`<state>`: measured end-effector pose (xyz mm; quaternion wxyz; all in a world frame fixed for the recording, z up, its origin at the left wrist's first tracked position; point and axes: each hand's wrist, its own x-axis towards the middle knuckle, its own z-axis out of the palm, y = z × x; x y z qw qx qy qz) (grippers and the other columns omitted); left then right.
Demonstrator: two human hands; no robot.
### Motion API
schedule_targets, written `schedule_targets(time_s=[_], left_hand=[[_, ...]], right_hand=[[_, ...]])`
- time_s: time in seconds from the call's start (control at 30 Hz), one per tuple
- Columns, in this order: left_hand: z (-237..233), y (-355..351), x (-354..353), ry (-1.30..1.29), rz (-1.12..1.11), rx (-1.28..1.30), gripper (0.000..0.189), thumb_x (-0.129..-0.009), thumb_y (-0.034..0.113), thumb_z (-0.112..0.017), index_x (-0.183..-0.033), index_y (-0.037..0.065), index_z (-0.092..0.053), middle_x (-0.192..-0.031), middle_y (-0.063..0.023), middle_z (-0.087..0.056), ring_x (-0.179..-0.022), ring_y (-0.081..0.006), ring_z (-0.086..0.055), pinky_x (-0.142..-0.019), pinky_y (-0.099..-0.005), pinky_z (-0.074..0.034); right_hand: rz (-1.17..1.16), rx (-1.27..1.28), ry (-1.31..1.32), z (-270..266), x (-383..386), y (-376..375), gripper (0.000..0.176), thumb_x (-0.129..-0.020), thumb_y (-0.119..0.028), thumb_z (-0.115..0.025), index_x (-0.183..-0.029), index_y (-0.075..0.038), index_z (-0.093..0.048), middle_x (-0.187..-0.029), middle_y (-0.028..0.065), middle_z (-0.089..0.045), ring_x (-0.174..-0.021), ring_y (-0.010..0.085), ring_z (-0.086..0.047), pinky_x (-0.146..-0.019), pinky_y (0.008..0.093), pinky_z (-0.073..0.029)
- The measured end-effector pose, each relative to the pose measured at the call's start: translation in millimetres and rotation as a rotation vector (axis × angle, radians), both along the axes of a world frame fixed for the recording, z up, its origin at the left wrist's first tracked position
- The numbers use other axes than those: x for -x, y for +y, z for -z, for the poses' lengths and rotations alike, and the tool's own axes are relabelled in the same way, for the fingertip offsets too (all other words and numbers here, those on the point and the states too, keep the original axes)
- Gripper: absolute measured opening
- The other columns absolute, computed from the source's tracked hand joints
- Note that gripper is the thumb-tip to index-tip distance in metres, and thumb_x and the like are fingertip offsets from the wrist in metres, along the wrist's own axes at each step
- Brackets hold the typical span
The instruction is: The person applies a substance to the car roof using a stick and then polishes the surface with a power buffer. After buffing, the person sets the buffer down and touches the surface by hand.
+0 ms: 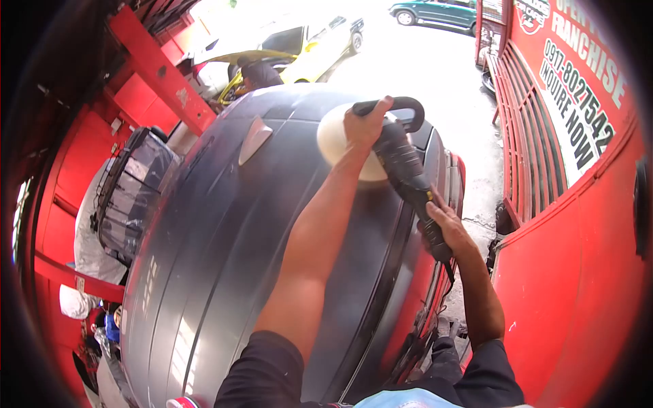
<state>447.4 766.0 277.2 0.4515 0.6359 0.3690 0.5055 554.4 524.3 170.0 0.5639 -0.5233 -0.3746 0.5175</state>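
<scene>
A black car polisher (403, 162) lies over the far right part of a dark grey car roof (238, 217). Its round cream pad (332, 139) rests on the roof, partly hidden by my arm and the tool. My left hand (367, 126) is closed around the looped front handle. Farther back, my right hand (449, 226) wraps the rear body of the polisher, near where a cord (449, 273) hangs down. To the left of the pad, a shark-fin antenna (256, 141) stands on the roof.
A red wall with a sign (578, 88) and a slatted red bench (527, 129) runs along the right. Red posts (163, 71) and a roof rack basket (132, 194) are at left. Beyond are a yellow car (299, 54), a bent-over person (260, 75) and a green car (435, 12).
</scene>
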Motion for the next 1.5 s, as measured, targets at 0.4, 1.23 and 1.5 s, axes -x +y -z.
schedule_targets(time_s=[0.4,1.23,1.5], left_hand=[[6.5,-110.4,28.8,-0.124,-0.112,-0.031,0.038,-0.080,0.037,-0.077,-0.076,-0.001,-0.075,-0.068,-0.0105,-0.071,-0.065,-0.0174,-0.070,-0.066,-0.0330,-0.053],[31.2,-383.7,248.3,-0.075,-0.411,-0.162,0.024,-0.076,0.014,-0.083,-0.067,0.008,-0.061,-0.068,-0.0031,-0.059,-0.072,-0.0181,-0.049,-0.070,-0.0345,-0.040],[31.5,-289.7,177.5,-0.247,-0.304,0.075,0.030,-0.072,0.032,-0.088,-0.072,0.008,-0.068,-0.076,-0.0083,-0.064,-0.082,-0.0223,-0.057,-0.077,-0.0362,-0.044]], right_hand=[[-0.039,0.097,0.101,-23.4,-6.5,-99.9,0.056,-0.100,-0.025,-0.051,-0.151,-0.011,-0.030,-0.075,0.0086,-0.057,-0.045,0.0144,-0.053,-0.039,0.0283,-0.046],[-0.716,0.310,-0.380,-80.2,107.4,-280.6,0.086,-0.090,-0.024,-0.059,-0.159,-0.005,-0.011,-0.125,0.0259,-0.059,-0.105,0.0366,-0.062,-0.099,0.0403,-0.044],[-0.227,0.076,-0.500,-19.1,87.8,-214.9,0.063,-0.086,-0.012,-0.069,-0.141,-0.002,-0.038,-0.071,0.0003,-0.055,-0.055,0.0105,-0.054,-0.051,0.0265,-0.046]])
